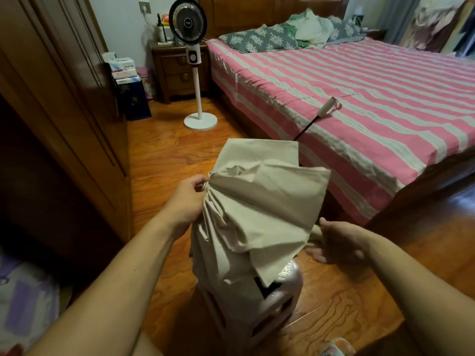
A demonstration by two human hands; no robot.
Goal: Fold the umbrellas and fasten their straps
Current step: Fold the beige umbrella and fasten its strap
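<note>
A beige umbrella (259, 201) lies collapsed in front of me, its loose canopy draped over a pale plastic stool (285, 291). Its black shaft runs up to a cream handle (327, 107) that rests on the bed. My left hand (187, 199) pinches gathered canopy folds at the left side. At the canopy's right edge my right hand (336, 242) holds a flap of the fabric, fingers partly hidden behind it. No strap is plainly visible.
A bed with a pink striped sheet (372, 98) fills the right. A standing fan (196, 60) and a wooden nightstand (177, 73) stand at the back. A wooden wardrobe (59, 98) lines the left. Wood floor (164, 155) lies between them.
</note>
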